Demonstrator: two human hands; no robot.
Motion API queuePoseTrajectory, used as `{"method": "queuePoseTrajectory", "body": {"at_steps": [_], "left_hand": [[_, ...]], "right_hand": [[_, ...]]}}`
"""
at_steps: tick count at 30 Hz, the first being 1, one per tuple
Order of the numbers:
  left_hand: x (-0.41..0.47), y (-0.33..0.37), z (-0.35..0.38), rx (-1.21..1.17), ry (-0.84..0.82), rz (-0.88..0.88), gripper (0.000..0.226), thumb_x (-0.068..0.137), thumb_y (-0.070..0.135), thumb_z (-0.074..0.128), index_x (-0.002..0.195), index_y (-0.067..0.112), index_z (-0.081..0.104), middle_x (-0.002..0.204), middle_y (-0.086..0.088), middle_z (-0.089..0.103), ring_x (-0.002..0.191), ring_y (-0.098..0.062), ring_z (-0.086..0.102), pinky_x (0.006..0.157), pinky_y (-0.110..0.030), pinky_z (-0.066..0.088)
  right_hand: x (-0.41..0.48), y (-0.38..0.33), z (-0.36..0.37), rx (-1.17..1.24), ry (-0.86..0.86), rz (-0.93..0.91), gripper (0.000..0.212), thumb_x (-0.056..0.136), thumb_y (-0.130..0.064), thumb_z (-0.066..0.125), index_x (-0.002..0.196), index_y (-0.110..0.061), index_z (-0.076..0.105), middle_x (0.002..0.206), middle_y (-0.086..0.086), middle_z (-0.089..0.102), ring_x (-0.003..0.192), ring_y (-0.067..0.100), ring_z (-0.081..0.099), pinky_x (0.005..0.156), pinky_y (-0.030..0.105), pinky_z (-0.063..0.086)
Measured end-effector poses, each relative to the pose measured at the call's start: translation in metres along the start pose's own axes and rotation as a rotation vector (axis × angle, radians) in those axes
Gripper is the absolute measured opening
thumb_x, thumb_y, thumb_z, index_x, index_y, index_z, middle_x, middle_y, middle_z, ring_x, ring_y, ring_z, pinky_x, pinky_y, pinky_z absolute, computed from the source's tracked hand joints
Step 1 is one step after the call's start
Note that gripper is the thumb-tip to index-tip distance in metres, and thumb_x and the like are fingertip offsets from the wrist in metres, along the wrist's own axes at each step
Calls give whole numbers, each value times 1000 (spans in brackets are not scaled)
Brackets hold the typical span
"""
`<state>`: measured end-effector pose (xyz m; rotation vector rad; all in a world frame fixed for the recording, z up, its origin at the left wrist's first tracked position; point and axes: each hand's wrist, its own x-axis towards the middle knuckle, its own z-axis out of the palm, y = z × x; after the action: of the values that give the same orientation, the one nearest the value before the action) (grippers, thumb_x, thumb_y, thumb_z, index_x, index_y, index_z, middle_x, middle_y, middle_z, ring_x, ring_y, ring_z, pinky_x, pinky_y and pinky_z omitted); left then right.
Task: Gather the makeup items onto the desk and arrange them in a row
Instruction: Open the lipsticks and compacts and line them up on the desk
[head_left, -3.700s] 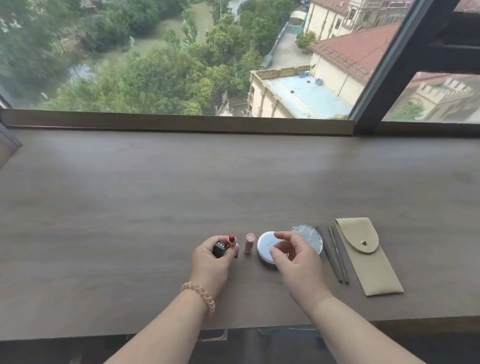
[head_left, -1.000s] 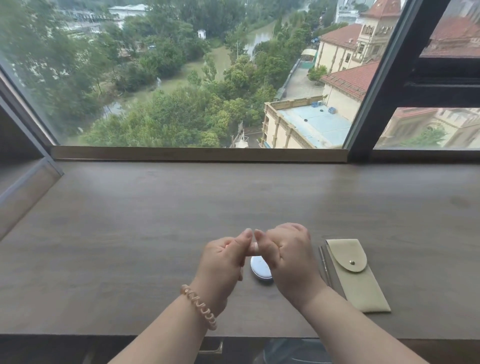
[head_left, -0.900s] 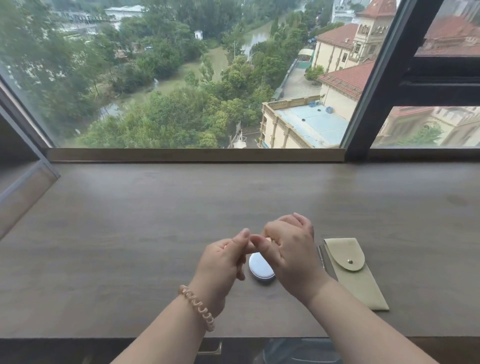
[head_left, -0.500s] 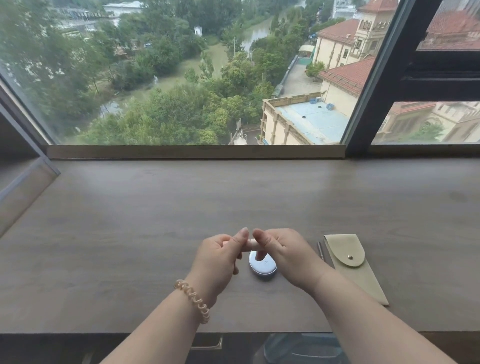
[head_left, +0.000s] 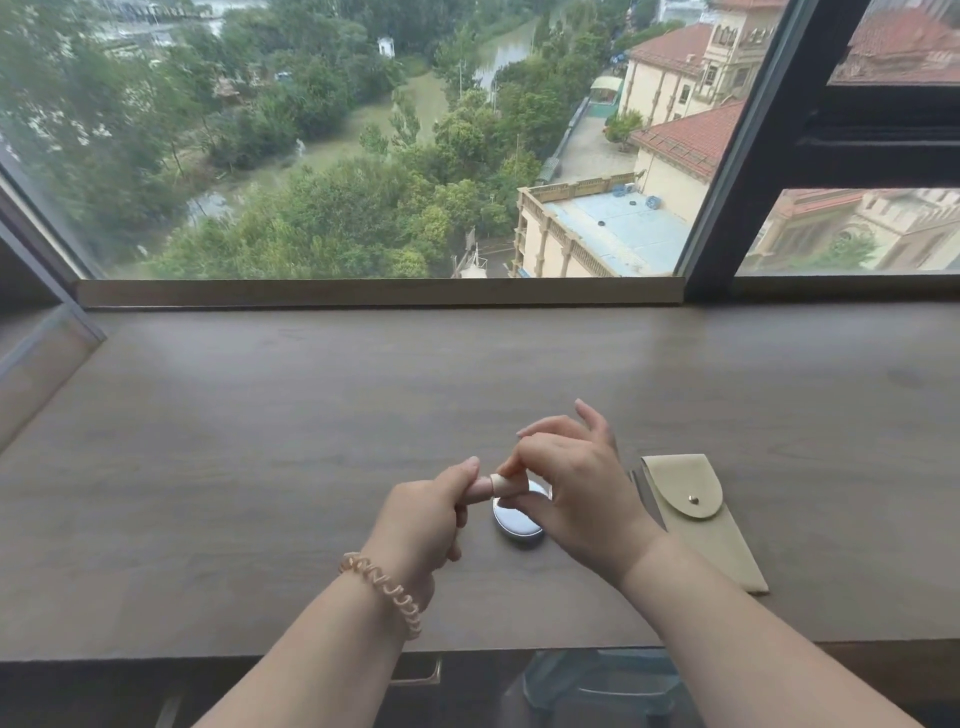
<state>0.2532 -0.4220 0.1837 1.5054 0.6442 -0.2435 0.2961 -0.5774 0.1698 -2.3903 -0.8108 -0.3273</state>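
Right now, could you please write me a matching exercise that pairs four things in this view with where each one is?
Things:
1. pink cosmetic tube
2. round compact
3. beige pouch
4. spiral hair tie

Places:
A. round the wrist of the left hand
B. flat on the desk, to the right of the right hand
C. gripped by the left hand and pinched by the right hand
D. on the desk, partly hidden by the right hand

Pairs: 1-C, 2-D, 3-B, 4-A
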Motion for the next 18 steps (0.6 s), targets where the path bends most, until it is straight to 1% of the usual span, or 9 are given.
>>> {"method": "queuePoseTrajectory", "body": {"at_steps": [2,5,7,10,12,14,15,16,18], "left_hand": [[-1,3,-2,-111,5,-82,35,87,42,57,71,18,78,42,8,33,37,-10,29,42,-21,22],[0,7,-8,-118,-5,-35,33,89,40,56,78,15,76,41,8,34,36,-9,31,41,-19,23],[3,8,-9,-104,-4,6,34,88,43,56,79,17,76,44,7,39,40,-11,36,46,-22,25],[7,5,-15,-122,-37,16,33,86,47,57,81,21,77,47,11,53,43,-9,42,51,-24,27],[9,0,-21,-194,-98,-2,30,81,47,60,84,21,77,55,14,60,45,-5,48,55,-24,28],[10,-7,-27,-296,-148,-29,30,70,45,67,82,18,73,61,9,61,51,-6,56,56,-24,31],[11,-12,-29,-349,-158,-43,29,66,42,69,82,18,71,64,6,63,55,-7,59,57,-24,33],[12,-18,-31,-404,-164,-55,29,64,39,70,83,17,70,67,4,65,58,-9,62,58,-24,35],[14,-30,-31,-503,-183,-71,25,69,31,66,87,15,67,76,0,71,62,-11,66,57,-22,41]], "right_hand": [[-2,5,-2,-8,82,43,11,74,-28,67,73,-25,56,72,-16,59,86,9,56,105,44,27],[-6,17,-8,81,90,145,9,75,-28,66,74,-27,57,71,-22,56,81,3,53,99,47,33],[-7,22,-9,128,81,192,12,73,-31,68,72,-30,56,71,-20,60,83,1,53,99,44,33],[-8,29,-6,190,101,292,16,71,-31,75,74,-34,60,76,-20,64,87,2,55,91,41,40],[-12,37,-3,316,86,439,20,72,-27,78,82,-39,65,84,-18,67,92,1,58,90,37,45],[-18,45,3,472,31,560,16,77,-26,74,88,-37,68,90,-14,70,97,5,61,92,37,47],[-20,47,7,530,6,596,11,81,-27,71,89,-34,67,91,-13,70,97,9,62,91,36,48],[-22,47,12,571,-9,624,8,84,-27,68,90,-32,65,92,-11,70,96,13,63,86,31,49],[-22,44,22,640,-27,684,8,88,-27,64,94,-28,60,97,-10,67,91,16,63,70,19,46]]}}
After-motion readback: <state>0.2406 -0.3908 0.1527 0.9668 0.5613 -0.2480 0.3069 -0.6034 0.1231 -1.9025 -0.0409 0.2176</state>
